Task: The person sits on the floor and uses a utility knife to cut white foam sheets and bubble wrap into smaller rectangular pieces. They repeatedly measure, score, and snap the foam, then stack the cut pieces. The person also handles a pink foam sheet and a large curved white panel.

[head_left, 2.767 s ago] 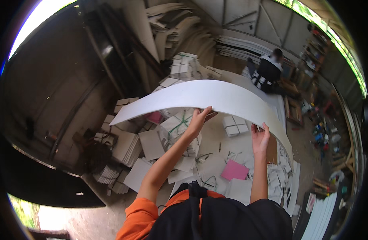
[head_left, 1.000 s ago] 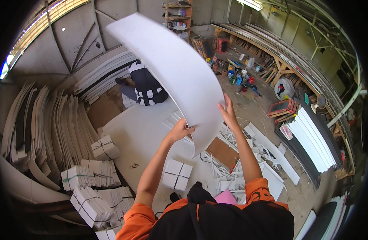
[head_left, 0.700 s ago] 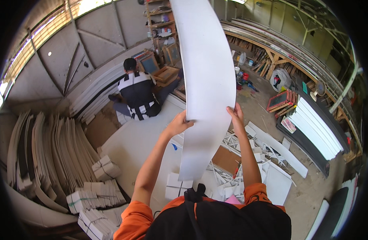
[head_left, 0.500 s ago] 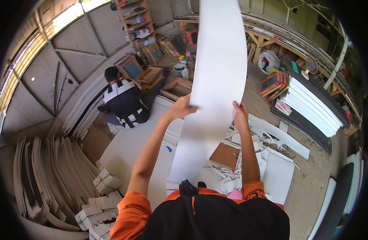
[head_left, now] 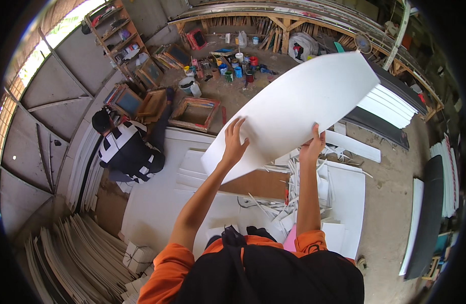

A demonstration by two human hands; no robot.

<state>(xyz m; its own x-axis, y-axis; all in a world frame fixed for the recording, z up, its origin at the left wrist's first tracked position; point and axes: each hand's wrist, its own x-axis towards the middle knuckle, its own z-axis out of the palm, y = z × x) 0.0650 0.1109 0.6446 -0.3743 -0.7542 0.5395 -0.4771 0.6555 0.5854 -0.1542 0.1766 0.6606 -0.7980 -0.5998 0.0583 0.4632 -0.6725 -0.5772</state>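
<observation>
A long white sheet (head_left: 298,101) is held up in front of me, tilted so that its far end points up and to the right. At its near left part my left hand (head_left: 234,142) rests on the face, fingers spread. My right hand (head_left: 313,143) grips the lower right edge, thumb on top and the fingers partly hidden beneath. Below the sheet lie a brown board (head_left: 258,183) and a heap of white offcut strips (head_left: 283,210), on a large white sheet (head_left: 157,207) spread over the floor.
To the left a person in black and white (head_left: 131,149) sits on the floor. Paint pots (head_left: 238,71) and a wooden frame (head_left: 195,112) stand beyond. Stacked strips (head_left: 81,258) lean at lower left; white sheets (head_left: 387,106) are piled at right.
The white sheet has swung from upright to a slant toward the right, its near end lifting. My left hand's fingers have spread on it. The view has turned right.
</observation>
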